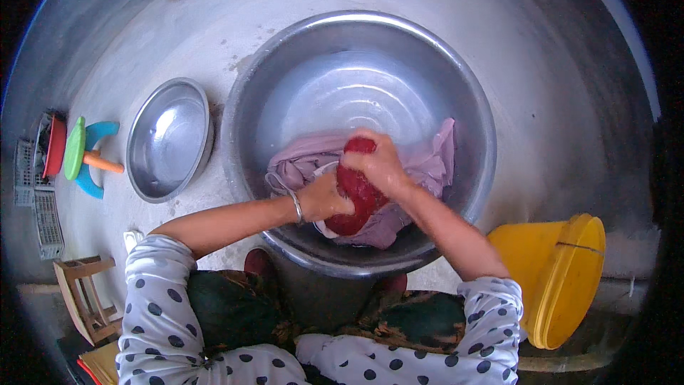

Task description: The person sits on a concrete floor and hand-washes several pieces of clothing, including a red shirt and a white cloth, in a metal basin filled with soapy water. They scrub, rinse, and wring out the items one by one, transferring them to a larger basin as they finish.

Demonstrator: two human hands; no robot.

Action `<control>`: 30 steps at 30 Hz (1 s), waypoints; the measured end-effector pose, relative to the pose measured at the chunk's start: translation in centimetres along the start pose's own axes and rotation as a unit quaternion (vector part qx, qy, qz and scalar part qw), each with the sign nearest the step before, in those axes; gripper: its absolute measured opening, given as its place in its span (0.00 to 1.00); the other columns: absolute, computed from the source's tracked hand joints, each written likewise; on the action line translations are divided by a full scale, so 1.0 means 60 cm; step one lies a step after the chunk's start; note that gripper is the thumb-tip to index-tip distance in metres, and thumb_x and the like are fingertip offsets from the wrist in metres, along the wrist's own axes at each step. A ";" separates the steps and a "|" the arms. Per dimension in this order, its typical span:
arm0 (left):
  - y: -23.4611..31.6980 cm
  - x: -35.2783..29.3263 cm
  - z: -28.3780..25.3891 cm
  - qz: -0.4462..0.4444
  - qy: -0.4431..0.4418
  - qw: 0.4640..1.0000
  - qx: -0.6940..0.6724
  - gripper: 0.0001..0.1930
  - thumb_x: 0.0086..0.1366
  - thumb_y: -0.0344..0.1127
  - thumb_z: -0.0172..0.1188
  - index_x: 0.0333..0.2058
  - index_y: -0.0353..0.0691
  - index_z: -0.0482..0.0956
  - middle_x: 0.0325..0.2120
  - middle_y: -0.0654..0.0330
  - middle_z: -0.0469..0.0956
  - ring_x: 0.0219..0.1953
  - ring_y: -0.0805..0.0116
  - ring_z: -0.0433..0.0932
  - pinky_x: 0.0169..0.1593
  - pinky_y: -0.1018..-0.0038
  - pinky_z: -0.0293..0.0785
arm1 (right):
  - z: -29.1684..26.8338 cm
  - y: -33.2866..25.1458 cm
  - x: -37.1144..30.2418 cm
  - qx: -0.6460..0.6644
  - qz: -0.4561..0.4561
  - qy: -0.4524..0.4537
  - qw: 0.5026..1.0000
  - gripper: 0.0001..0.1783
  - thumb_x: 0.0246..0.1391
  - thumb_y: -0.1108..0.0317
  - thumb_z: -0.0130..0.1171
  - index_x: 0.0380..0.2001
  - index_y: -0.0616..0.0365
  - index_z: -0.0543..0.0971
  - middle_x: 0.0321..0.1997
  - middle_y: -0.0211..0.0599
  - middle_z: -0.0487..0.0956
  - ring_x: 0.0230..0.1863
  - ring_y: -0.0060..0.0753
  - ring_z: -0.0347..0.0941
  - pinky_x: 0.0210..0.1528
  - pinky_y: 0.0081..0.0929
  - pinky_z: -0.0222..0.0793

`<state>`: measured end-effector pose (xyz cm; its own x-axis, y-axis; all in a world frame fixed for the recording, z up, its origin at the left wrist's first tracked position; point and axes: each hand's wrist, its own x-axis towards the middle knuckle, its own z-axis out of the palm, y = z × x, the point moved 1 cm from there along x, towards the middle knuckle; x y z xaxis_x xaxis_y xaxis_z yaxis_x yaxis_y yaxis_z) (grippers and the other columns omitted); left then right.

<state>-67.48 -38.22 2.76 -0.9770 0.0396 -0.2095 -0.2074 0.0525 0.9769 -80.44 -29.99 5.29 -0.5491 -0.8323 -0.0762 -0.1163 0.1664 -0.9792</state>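
Note:
A large round metal basin [299,85] stands on the floor in front of me. In its near half lies a wet mauve garment [436,160], bunched and spread to both sides. Above that garment, a dark red wet cloth [358,189] is bunched between my hands. My left hand [323,198], with a bracelet at the wrist, is closed round its lower left side. My right hand [379,165] grips the cloth from the upper right, fingers curled over it. Some pale fabric [325,230] shows below my left hand; what it belongs to is unclear.
A smaller metal basin [169,144] stands left of the large one. Farther left are a green-and-orange plastic item [75,148], a red container [55,145] and a grey crate [48,222]. A yellow bucket [520,253] sits at the right. Near lower left is a wooden stool [75,299].

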 end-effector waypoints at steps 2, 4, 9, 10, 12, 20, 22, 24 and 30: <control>-0.042 -0.003 -0.008 -0.047 -0.026 0.994 -0.096 0.27 0.47 0.41 0.60 0.47 0.38 0.68 0.41 0.58 0.74 0.45 0.67 0.71 0.50 0.70 0.66 | 0.026 0.028 -0.012 0.035 0.055 0.013 0.998 0.10 0.34 0.69 0.59 0.24 0.61 0.75 0.20 0.32 0.73 0.24 0.24 0.69 0.29 0.25 0.67; -0.068 -0.016 -0.012 -0.135 -0.040 0.952 -0.273 0.25 0.51 0.42 0.58 0.48 0.40 0.68 0.43 0.58 0.73 0.47 0.66 0.71 0.51 0.69 0.66 | 0.030 0.039 -0.010 0.136 0.137 0.026 0.981 0.13 0.36 0.68 0.60 0.29 0.60 0.75 0.25 0.33 0.75 0.28 0.26 0.71 0.32 0.26 0.68; 0.013 -0.059 -0.046 -0.032 -0.026 0.835 -0.549 0.25 0.60 0.48 0.48 0.52 0.42 0.65 0.51 0.60 0.68 0.53 0.66 0.66 0.58 0.66 0.59 | 0.006 -0.058 0.029 0.209 0.039 -0.015 0.977 0.28 0.47 0.51 0.59 0.47 0.57 0.69 0.44 0.37 0.72 0.43 0.31 0.69 0.48 0.30 0.64; 0.018 -0.068 -0.061 0.013 -0.027 0.815 -0.578 0.25 0.61 0.49 0.47 0.53 0.42 0.64 0.52 0.60 0.67 0.54 0.65 0.66 0.59 0.66 0.58 | 0.011 -0.075 0.029 0.246 -0.014 -0.024 0.969 0.30 0.49 0.49 0.55 0.50 0.56 0.66 0.48 0.38 0.69 0.46 0.31 0.66 0.50 0.31 0.61; 0.051 -0.089 -0.098 0.175 -0.063 0.778 -0.600 0.26 0.61 0.48 0.45 0.55 0.43 0.61 0.54 0.59 0.65 0.55 0.63 0.65 0.60 0.64 0.56 | -0.012 -0.079 0.021 0.243 -0.026 -0.022 0.969 0.32 0.54 0.46 0.47 0.55 0.55 0.61 0.57 0.39 0.62 0.51 0.33 0.63 0.53 0.35 0.59; 0.091 -0.211 -0.358 0.332 0.332 0.788 -0.398 0.27 0.63 0.51 0.42 0.56 0.43 0.59 0.55 0.56 0.64 0.56 0.58 0.64 0.58 0.58 0.60 | -0.054 0.050 -0.005 0.050 0.117 -0.093 0.987 0.12 0.49 0.69 0.57 0.38 0.58 0.74 0.38 0.34 0.75 0.34 0.22 0.71 0.37 0.20 0.68; -0.003 -0.269 -0.455 0.314 0.391 0.770 -0.395 0.27 0.61 0.53 0.45 0.55 0.46 0.61 0.54 0.57 0.64 0.56 0.57 0.63 0.58 0.56 0.59 | -0.033 0.051 -0.015 -0.023 0.084 -0.180 0.980 0.11 0.44 0.73 0.62 0.34 0.57 0.77 0.35 0.29 0.76 0.35 0.18 0.70 0.38 0.18 0.66; -0.087 -0.320 -0.528 0.242 0.476 0.750 -0.390 0.28 0.59 0.55 0.48 0.54 0.48 0.63 0.54 0.59 0.65 0.56 0.56 0.62 0.57 0.54 0.58 | -0.010 0.049 -0.028 -0.077 0.047 -0.252 0.964 0.13 0.43 0.70 0.63 0.35 0.58 0.76 0.35 0.33 0.76 0.37 0.23 0.70 0.40 0.23 0.66; -0.166 -0.332 -0.541 -0.117 0.660 0.640 -0.377 0.34 0.59 0.50 0.50 0.61 0.48 0.50 0.61 0.52 0.51 0.63 0.52 0.50 0.57 0.41 0.44 | 0.030 0.103 -0.057 -0.350 -0.172 -0.243 0.888 0.21 0.42 0.62 0.63 0.41 0.57 0.74 0.45 0.45 0.71 0.48 0.45 0.66 0.49 0.35 0.62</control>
<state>-47.55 -71.95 -1.37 -0.0034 -0.7842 -0.6205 0.1645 -0.6125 0.7732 -77.78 -27.10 -0.83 0.0205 -0.9992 -0.0335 -0.7875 0.0045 -0.6162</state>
